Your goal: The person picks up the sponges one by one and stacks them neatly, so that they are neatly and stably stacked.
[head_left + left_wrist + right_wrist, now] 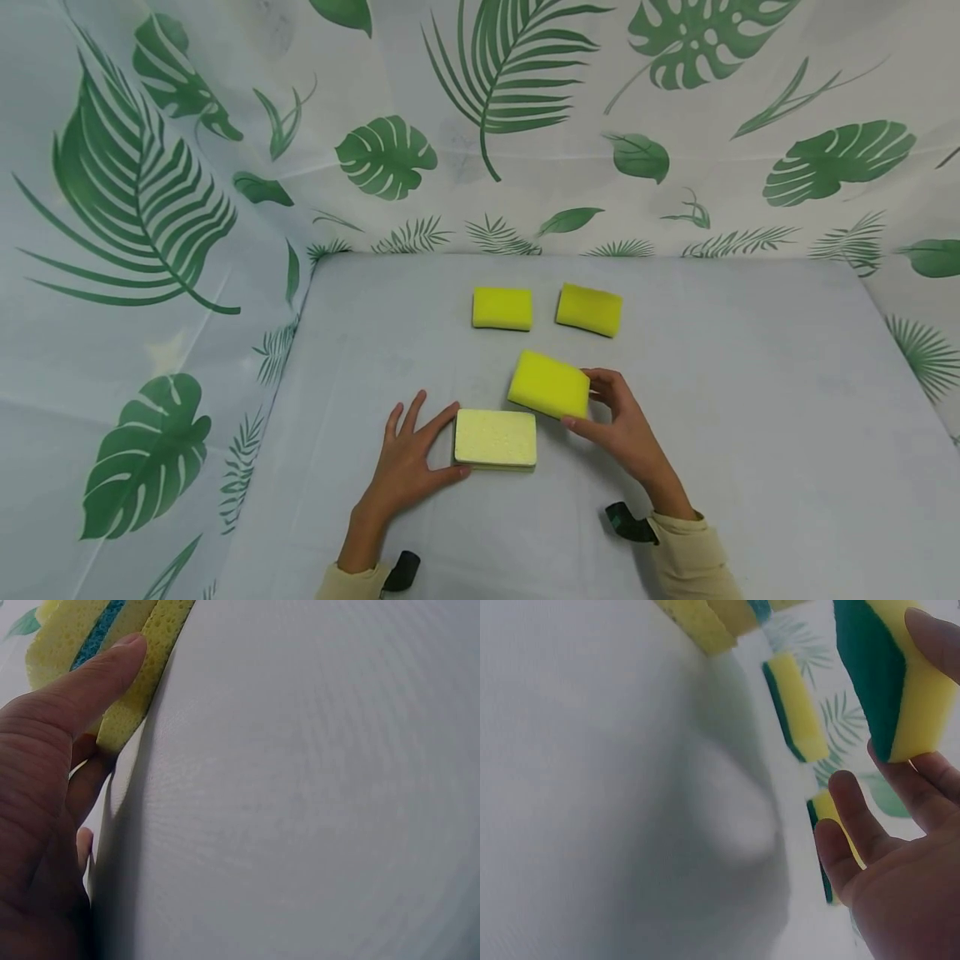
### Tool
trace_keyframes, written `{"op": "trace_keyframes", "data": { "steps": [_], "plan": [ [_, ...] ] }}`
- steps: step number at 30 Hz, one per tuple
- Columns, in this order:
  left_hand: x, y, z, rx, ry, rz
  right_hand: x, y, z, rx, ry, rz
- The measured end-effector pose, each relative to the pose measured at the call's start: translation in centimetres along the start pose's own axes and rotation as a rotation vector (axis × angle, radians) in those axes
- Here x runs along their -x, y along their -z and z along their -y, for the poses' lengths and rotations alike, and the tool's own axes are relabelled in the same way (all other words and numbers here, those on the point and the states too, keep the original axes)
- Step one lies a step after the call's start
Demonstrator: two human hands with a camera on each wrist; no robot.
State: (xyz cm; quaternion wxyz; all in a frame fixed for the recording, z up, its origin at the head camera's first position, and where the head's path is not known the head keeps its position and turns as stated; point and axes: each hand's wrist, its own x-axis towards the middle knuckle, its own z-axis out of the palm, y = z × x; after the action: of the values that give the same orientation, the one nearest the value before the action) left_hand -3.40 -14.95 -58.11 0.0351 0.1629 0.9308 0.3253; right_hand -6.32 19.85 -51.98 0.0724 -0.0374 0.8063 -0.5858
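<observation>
My right hand [626,429] pinches a bright yellow sponge [550,385] between thumb and fingers. In the right wrist view this sponge [889,675] is tilted and held above the table, its green scouring side facing left. Just left of it, my left hand [408,467] holds a pale yellow sponge stack [496,437] by its left end, thumb at the near edge and index finger at the far corner. From the left wrist, the stack [146,682] shows yellow layers with a blue one between them. The other left fingers are spread.
Two more yellow sponges lie farther back, one on the left [502,309] and one on the right [589,311]; both have green undersides. They rest on a pale grey table [750,375]. A white curtain [525,192] with green leaf prints stands behind and at the sides.
</observation>
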Motion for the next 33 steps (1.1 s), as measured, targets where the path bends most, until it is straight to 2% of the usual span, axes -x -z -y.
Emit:
{"op": "trace_keyframes", "data": {
  "steps": [11, 21, 28, 33],
  "plan": [
    [0.1, 0.3, -0.1, 0.014, 0.020, 0.039, 0.1, -1.6, 0.7, -0.034, 0.079, 0.042],
    [0.1, 0.1, 0.0, 0.004, -0.013, -0.013, 0.8, -2.8, 1.5, -0.036, 0.112, 0.114],
    [0.0, 0.2, -0.1, 0.009, 0.013, 0.022, 1.1, -3.6, 1.5, -0.008, 0.119, 0.129],
    [0.0, 0.1, -0.2, -0.006, 0.014, 0.017, 1.4, -4.0, 1.4, 0.009, 0.142, 0.146]
  ]
}}
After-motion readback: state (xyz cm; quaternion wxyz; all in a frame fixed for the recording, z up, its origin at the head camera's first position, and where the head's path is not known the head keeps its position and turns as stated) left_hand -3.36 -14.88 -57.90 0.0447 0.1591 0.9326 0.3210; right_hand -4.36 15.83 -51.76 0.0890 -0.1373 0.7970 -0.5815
